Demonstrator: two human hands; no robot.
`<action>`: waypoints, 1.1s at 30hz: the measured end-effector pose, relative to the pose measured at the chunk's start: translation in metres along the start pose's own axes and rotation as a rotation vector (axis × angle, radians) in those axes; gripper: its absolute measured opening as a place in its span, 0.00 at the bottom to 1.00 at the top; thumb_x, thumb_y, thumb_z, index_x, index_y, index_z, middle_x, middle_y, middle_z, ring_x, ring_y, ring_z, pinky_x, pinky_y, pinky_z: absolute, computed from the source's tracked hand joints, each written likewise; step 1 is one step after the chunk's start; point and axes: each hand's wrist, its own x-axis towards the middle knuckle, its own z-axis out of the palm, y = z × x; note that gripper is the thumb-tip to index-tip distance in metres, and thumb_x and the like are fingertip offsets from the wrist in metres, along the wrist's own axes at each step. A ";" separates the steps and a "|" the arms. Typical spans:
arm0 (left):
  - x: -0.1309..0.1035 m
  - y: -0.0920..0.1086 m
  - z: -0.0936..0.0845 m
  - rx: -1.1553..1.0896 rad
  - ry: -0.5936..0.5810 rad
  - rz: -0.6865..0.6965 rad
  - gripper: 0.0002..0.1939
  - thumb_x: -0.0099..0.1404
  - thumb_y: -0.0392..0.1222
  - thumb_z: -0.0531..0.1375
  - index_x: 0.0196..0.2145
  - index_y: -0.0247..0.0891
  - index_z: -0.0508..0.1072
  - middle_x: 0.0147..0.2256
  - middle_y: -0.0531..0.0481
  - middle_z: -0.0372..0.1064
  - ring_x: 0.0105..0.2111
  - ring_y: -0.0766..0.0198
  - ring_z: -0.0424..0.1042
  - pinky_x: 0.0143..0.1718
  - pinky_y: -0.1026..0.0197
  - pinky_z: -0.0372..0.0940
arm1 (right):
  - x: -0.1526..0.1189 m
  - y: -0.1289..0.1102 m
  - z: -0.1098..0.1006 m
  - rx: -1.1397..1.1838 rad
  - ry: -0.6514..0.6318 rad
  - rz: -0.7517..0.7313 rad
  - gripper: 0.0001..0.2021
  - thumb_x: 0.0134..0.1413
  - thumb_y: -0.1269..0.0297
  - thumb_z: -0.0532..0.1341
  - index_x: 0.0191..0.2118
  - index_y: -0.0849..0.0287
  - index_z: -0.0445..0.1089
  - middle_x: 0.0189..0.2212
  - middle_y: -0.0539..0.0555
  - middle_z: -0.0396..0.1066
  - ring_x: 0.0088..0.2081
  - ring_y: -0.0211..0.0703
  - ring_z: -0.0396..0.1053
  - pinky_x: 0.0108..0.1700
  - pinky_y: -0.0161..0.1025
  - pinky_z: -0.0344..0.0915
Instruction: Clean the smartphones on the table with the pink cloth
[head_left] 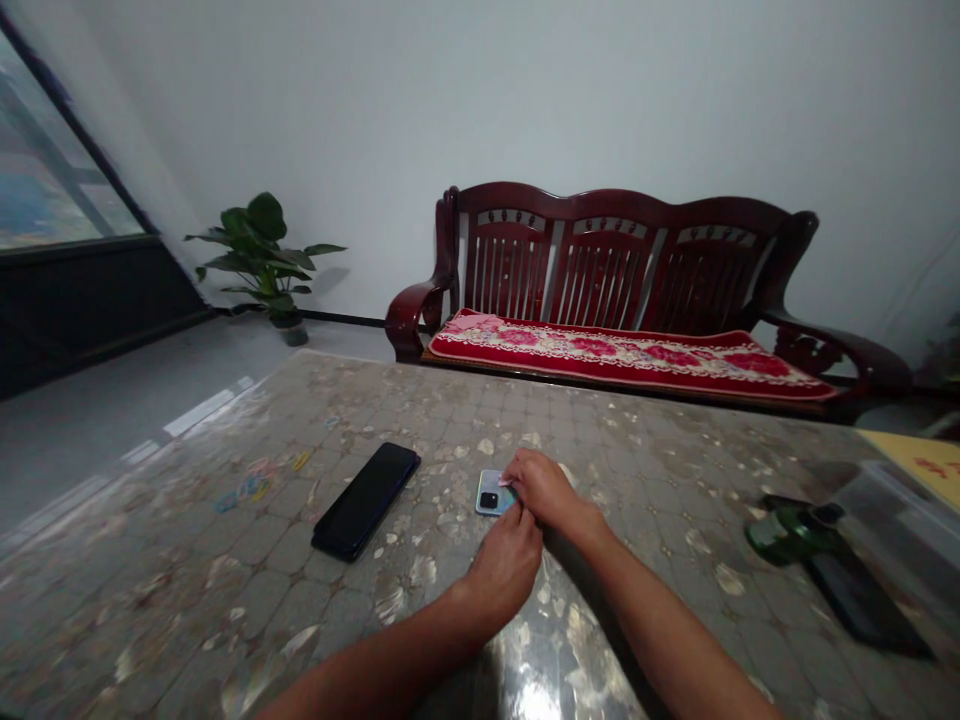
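A silvery, iridescent smartphone (pixel 488 480) lies back up on the patterned table cover, its black camera block toward the left end. Both hands partly cover its right end. My left hand (pixel 507 563) is closed, with its fingertips at the phone's near edge. From the far right, my right hand (pixel 545 486) reaches over the phone with its fingers pinched together. A small pale pinkish bit shows at those fingertips, too small to name. Left of the hands lies a large black phone-like device (pixel 367 500), dark face up, touched by neither hand.
Colourful rubber bands (pixel 255 482) are scattered at the left on the table (pixel 600 440). On the right are a green bottle (pixel 795 532), a dark flat object (pixel 870 600), a clear plastic box (pixel 900 520) and a yellow sheet (pixel 922 460). A wooden bench (pixel 630 215) stands behind the table.
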 end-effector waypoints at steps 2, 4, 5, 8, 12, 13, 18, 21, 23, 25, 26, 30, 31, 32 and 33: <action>-0.001 0.000 0.000 -0.026 -0.016 -0.018 0.15 0.66 0.29 0.54 0.48 0.27 0.75 0.46 0.33 0.74 0.51 0.48 0.70 0.56 0.48 0.63 | 0.009 -0.005 0.000 0.024 -0.037 -0.064 0.15 0.59 0.75 0.58 0.44 0.56 0.80 0.41 0.55 0.75 0.46 0.42 0.70 0.50 0.33 0.62; -0.002 0.000 0.000 -0.033 -0.019 -0.018 0.15 0.67 0.28 0.53 0.48 0.26 0.74 0.45 0.33 0.74 0.49 0.49 0.71 0.55 0.49 0.64 | 0.013 -0.004 -0.002 0.035 -0.065 -0.102 0.15 0.58 0.75 0.59 0.44 0.56 0.80 0.41 0.54 0.75 0.45 0.41 0.70 0.50 0.33 0.62; -0.002 0.000 0.000 -0.028 -0.009 -0.014 0.16 0.67 0.28 0.53 0.50 0.25 0.74 0.46 0.32 0.74 0.50 0.49 0.71 0.56 0.49 0.63 | 0.013 -0.002 -0.004 0.032 -0.069 -0.103 0.14 0.58 0.75 0.59 0.44 0.56 0.80 0.41 0.54 0.75 0.45 0.41 0.70 0.50 0.33 0.62; -0.004 0.001 0.002 -0.008 0.042 0.005 0.19 0.67 0.29 0.54 0.54 0.23 0.71 0.51 0.29 0.71 0.54 0.48 0.69 0.60 0.48 0.60 | 0.008 0.008 -0.009 0.001 -0.057 -0.057 0.14 0.58 0.75 0.58 0.42 0.57 0.80 0.41 0.56 0.75 0.46 0.42 0.70 0.49 0.33 0.62; -0.005 0.003 0.006 0.020 0.073 -0.024 0.21 0.67 0.28 0.52 0.57 0.23 0.69 0.54 0.29 0.69 0.55 0.47 0.68 0.58 0.47 0.62 | 0.008 0.010 -0.010 -0.023 -0.049 -0.009 0.13 0.59 0.74 0.58 0.41 0.58 0.80 0.41 0.56 0.75 0.46 0.43 0.71 0.48 0.33 0.62; -0.005 0.004 0.007 0.027 0.069 -0.033 0.22 0.67 0.28 0.51 0.57 0.23 0.68 0.54 0.29 0.70 0.55 0.46 0.68 0.58 0.46 0.62 | 0.011 0.007 -0.009 -0.021 -0.051 -0.013 0.13 0.59 0.74 0.58 0.41 0.57 0.80 0.41 0.56 0.75 0.46 0.43 0.71 0.48 0.33 0.62; -0.005 0.004 0.006 -0.037 -0.004 -0.053 0.20 0.67 0.27 0.49 0.53 0.26 0.72 0.47 0.32 0.74 0.49 0.48 0.71 0.52 0.47 0.66 | 0.028 -0.014 -0.003 -0.005 -0.072 -0.109 0.14 0.60 0.74 0.58 0.45 0.56 0.80 0.42 0.56 0.75 0.46 0.42 0.70 0.48 0.33 0.62; -0.005 0.003 0.004 -0.023 0.013 -0.050 0.20 0.67 0.27 0.50 0.53 0.25 0.71 0.48 0.32 0.74 0.50 0.48 0.71 0.54 0.47 0.64 | 0.030 -0.011 -0.003 0.004 -0.076 -0.129 0.14 0.60 0.74 0.58 0.44 0.56 0.80 0.41 0.56 0.75 0.46 0.42 0.70 0.49 0.33 0.62; -0.006 0.003 0.004 0.005 0.036 -0.046 0.21 0.67 0.28 0.51 0.56 0.24 0.69 0.52 0.30 0.71 0.54 0.48 0.69 0.57 0.47 0.63 | 0.023 0.001 -0.005 0.009 -0.069 -0.109 0.14 0.58 0.75 0.58 0.42 0.57 0.80 0.41 0.55 0.75 0.46 0.43 0.70 0.49 0.34 0.62; -0.006 0.003 0.005 0.006 0.036 -0.042 0.22 0.67 0.29 0.52 0.58 0.23 0.68 0.56 0.29 0.69 0.57 0.47 0.67 0.59 0.47 0.62 | 0.009 0.017 -0.008 0.009 -0.034 -0.068 0.14 0.58 0.75 0.58 0.41 0.58 0.80 0.39 0.56 0.75 0.45 0.43 0.70 0.49 0.34 0.62; -0.006 0.003 0.007 -0.004 0.032 -0.039 0.22 0.68 0.29 0.52 0.58 0.23 0.67 0.57 0.28 0.67 0.59 0.47 0.66 0.59 0.47 0.61 | 0.000 0.025 -0.009 0.011 -0.016 -0.042 0.13 0.58 0.75 0.58 0.40 0.59 0.80 0.38 0.56 0.74 0.44 0.43 0.70 0.48 0.34 0.62; -0.005 0.004 0.015 -0.043 0.023 -0.054 0.24 0.68 0.29 0.53 0.61 0.21 0.64 0.58 0.25 0.65 0.61 0.47 0.64 0.61 0.48 0.60 | -0.034 0.046 -0.013 0.062 -0.011 -0.022 0.16 0.55 0.77 0.56 0.40 0.58 0.81 0.37 0.55 0.74 0.41 0.42 0.70 0.45 0.33 0.62; -0.004 0.004 0.016 -0.047 0.023 -0.054 0.24 0.68 0.28 0.52 0.61 0.22 0.64 0.58 0.25 0.65 0.61 0.47 0.64 0.60 0.47 0.60 | -0.040 0.049 -0.014 0.077 -0.024 -0.025 0.17 0.54 0.78 0.56 0.39 0.58 0.81 0.36 0.54 0.74 0.41 0.41 0.70 0.45 0.33 0.62; -0.004 0.003 0.016 -0.051 0.026 -0.051 0.24 0.67 0.28 0.52 0.61 0.22 0.64 0.58 0.25 0.66 0.61 0.47 0.65 0.60 0.47 0.60 | -0.045 0.050 -0.015 0.084 -0.035 -0.023 0.17 0.53 0.78 0.56 0.39 0.57 0.81 0.36 0.54 0.74 0.41 0.41 0.70 0.44 0.32 0.62; -0.003 0.002 0.016 -0.060 0.031 -0.045 0.24 0.67 0.27 0.52 0.60 0.24 0.64 0.58 0.26 0.66 0.60 0.47 0.65 0.59 0.46 0.61 | -0.048 0.051 -0.016 0.083 -0.038 -0.011 0.17 0.53 0.79 0.56 0.39 0.57 0.81 0.36 0.54 0.74 0.41 0.41 0.70 0.44 0.32 0.61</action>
